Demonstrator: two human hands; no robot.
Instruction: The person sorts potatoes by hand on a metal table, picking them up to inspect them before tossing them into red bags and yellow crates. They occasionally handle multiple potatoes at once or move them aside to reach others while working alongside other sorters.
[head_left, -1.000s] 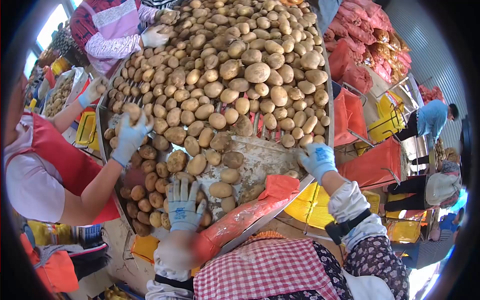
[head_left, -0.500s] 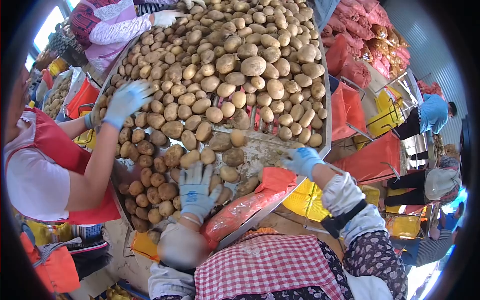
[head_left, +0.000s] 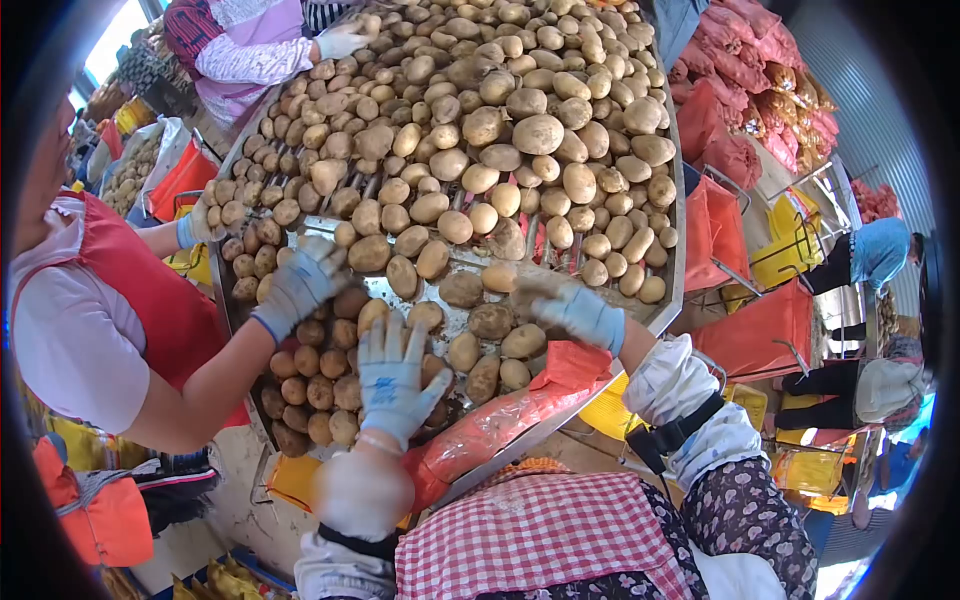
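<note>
My left hand (head_left: 393,382), in a pale blue and white glove, lies with spread fingers over potatoes (head_left: 426,316) near the front of the metal sorting table. My right hand (head_left: 578,312), gloved alike, reaches in from the right edge with its fingers stretched leftward. Its fingertips are smeared by motion, and I see nothing held in it. Just left of and below it, several potatoes (head_left: 523,341) lie on the tray. A red plastic-covered pad (head_left: 500,425) lines the near edge, between my two forearms.
A large potato heap (head_left: 540,135) covers the table's far part. At left, a co-worker in a red apron (head_left: 150,290) has a gloved hand (head_left: 303,284) over the potatoes; another's gloved hand (head_left: 343,40) is at the far left. Red bags (head_left: 755,330) on frames stand right.
My right hand has moved inward and more potatoes lie near it. My left hand stays spread on the potatoes. The left co-worker's hand has come down nearer to mine. The view has shifted slightly.
</note>
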